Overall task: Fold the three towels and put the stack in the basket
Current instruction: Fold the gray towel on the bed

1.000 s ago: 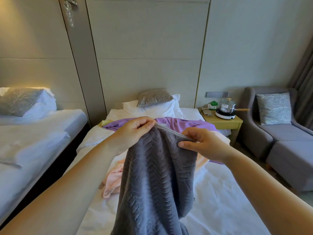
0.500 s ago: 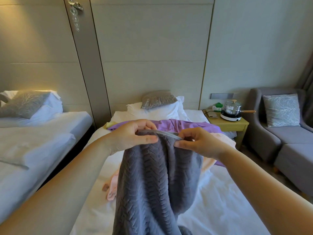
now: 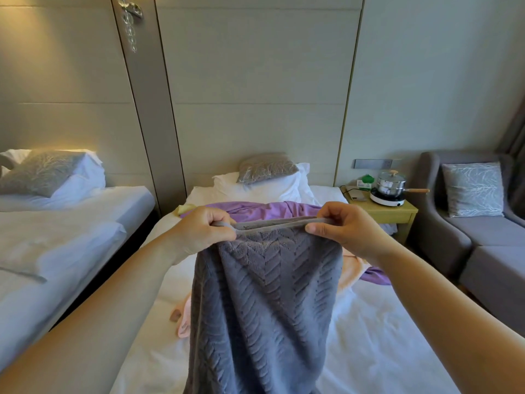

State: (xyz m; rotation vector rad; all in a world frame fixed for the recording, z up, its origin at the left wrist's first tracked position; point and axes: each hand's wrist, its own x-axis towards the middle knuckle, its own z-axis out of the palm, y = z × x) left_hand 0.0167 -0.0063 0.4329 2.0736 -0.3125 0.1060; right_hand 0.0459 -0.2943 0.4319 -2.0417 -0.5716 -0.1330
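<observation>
A grey towel (image 3: 264,302) with a herringbone weave hangs in front of me over the bed (image 3: 383,342). My left hand (image 3: 203,231) pinches its top hem at the left corner, and my right hand (image 3: 345,230) pinches the same hem at the right corner, so the edge is stretched level between them. Behind the grey towel a purple towel (image 3: 264,210) lies spread across the bed. A pink towel (image 3: 184,319) peeks out on both sides of the hanging grey one; most of it is hidden. No basket shows in this view.
A second bed (image 3: 71,231) stands to the left across a dark gap. Pillows (image 3: 267,177) lie at the headboard. A wooden nightstand (image 3: 395,211) at the right carries a steel pot (image 3: 390,186) on a small hob. A grey sofa (image 3: 483,240) fills the right side.
My hands have slid apart along the grey towel's top hem, drawing it out wider and level. The view has also tilted slightly upward.
</observation>
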